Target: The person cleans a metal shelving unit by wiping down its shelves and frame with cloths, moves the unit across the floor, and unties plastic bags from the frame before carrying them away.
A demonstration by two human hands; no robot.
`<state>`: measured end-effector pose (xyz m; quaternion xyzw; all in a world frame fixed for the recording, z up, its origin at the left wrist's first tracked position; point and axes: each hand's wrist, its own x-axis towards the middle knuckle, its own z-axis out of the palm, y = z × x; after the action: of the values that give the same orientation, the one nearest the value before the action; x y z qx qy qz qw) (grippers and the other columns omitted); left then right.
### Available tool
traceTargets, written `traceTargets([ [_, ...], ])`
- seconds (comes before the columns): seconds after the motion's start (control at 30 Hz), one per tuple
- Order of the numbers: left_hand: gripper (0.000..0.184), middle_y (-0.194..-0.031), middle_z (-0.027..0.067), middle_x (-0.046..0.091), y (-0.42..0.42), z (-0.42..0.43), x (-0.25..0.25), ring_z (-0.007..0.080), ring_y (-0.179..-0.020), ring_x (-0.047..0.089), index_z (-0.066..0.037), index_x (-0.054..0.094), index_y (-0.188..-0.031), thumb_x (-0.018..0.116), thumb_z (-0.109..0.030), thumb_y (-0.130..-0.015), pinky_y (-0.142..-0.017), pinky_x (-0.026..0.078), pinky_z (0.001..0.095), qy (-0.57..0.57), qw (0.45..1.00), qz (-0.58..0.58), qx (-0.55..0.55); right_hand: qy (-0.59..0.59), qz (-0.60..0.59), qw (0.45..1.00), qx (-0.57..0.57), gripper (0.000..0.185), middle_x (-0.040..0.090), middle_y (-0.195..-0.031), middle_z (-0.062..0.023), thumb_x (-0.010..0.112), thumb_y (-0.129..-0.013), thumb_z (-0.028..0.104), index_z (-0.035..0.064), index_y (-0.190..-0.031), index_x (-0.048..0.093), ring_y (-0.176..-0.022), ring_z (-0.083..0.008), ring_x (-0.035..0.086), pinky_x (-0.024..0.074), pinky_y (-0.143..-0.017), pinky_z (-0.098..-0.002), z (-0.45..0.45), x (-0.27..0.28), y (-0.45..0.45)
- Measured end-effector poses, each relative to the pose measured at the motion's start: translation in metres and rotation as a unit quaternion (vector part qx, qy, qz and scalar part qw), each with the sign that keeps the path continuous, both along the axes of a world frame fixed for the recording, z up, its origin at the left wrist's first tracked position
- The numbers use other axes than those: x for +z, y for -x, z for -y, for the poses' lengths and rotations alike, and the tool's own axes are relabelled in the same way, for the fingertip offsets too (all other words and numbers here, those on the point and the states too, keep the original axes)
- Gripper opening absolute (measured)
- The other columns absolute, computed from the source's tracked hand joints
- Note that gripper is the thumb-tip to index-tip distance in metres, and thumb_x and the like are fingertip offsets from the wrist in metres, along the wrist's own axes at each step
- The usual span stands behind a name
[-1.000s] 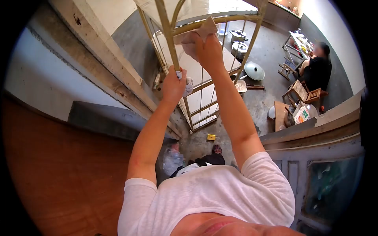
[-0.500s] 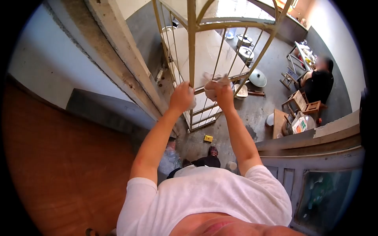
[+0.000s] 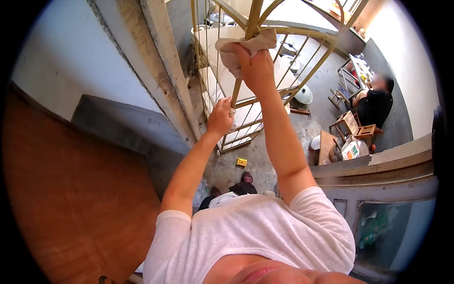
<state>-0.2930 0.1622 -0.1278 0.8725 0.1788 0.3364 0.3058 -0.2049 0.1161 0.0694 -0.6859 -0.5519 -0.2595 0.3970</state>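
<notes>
A tall metal rack with thin tan bars and a curved top stands in front of me. My right hand is closed on a pale cloth, pressed around the rack's upright post high up. Lower on the same post, my left hand is wrapped round the bar. A bit of whitish material shows beside the left palm; what it is I cannot make out. Behind the bars are white panels or shelves.
A person in black sits at the right by a table with items on it. Wooden stools, pots and a lid stand on the floor. A yellow box lies near my feet. A door frame rises at left.
My right hand has moved up and left with the cloth, from the thin bars to high on the post. The left hand still grips the post. The view has shifted slightly.
</notes>
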Motion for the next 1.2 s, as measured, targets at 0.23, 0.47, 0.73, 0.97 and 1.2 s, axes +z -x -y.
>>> traceTargets([
  [0.23,0.043,-0.112,0.0121,0.048,0.026,0.005,-0.025,0.0317,-0.098,0.051,-0.006,0.051,-0.114,0.06,-0.008,-0.072,-0.08,0.045,0.0364,0.091,0.995,0.029,-0.017,0.181,-0.082,0.98,0.005,0.018,0.056,-0.082,-0.017,0.06,-0.075,0.019,0.0036,-0.084,0.061,-0.077,-0.0343,0.055,0.0445,-0.063,-0.0405,0.022,-0.133,-0.008],
  [0.47,0.037,-0.108,0.0119,0.051,0.056,0.004,-0.03,0.0314,-0.097,0.052,-0.005,0.054,-0.109,0.06,-0.008,-0.073,-0.08,0.044,0.0356,0.117,0.993,-0.024,0.018,0.173,-0.21,0.962,-0.002,0.021,0.055,-0.086,-0.0145,0.064,-0.071,0.017,0.0044,-0.087,0.06,-0.081,-0.0296,0.055,0.0449,-0.068,-0.0355,0.032,-0.151,0.003],
  [0.73,0.038,-0.107,0.0141,0.051,0.035,0.004,-0.036,0.0302,-0.095,0.053,-0.005,0.051,-0.113,0.058,-0.016,-0.077,-0.08,0.044,0.0343,0.13,0.991,-0.044,-0.004,-0.053,-0.36,0.931,0.022,0.021,0.061,-0.073,-0.011,0.055,-0.084,0.018,-0.0026,-0.085,0.059,-0.063,-0.0182,0.058,0.0448,-0.055,-0.0299,0.062,-0.084,-0.007],
  [0.97,0.035,-0.094,0.0216,0.056,-0.011,0.006,-0.035,0.0378,-0.09,0.053,-0.001,0.051,-0.105,0.057,-0.017,-0.076,-0.078,0.043,0.0411,0.175,0.981,-0.074,-0.048,0.016,-0.256,0.957,-0.135,0.03,0.06,-0.063,-0.0172,0.056,-0.083,0.025,-0.0043,-0.078,0.063,-0.059,-0.0238,0.06,0.0433,-0.054,-0.0348,0.069,-0.048,-0.048],
  [1.2,0.022,-0.082,0.0207,0.059,-0.029,0.012,-0.034,0.0385,-0.078,0.056,-0.001,0.054,-0.088,0.054,-0.021,-0.078,-0.068,0.045,0.045,0.165,0.981,-0.096,0.036,0.072,-0.235,0.969,-0.001,0.023,0.061,-0.078,-0.0181,0.058,-0.08,0.019,-0.0006,-0.091,0.06,-0.072,-0.0291,0.06,0.0454,-0.063,-0.0333,0.058,-0.031,-0.06],
])
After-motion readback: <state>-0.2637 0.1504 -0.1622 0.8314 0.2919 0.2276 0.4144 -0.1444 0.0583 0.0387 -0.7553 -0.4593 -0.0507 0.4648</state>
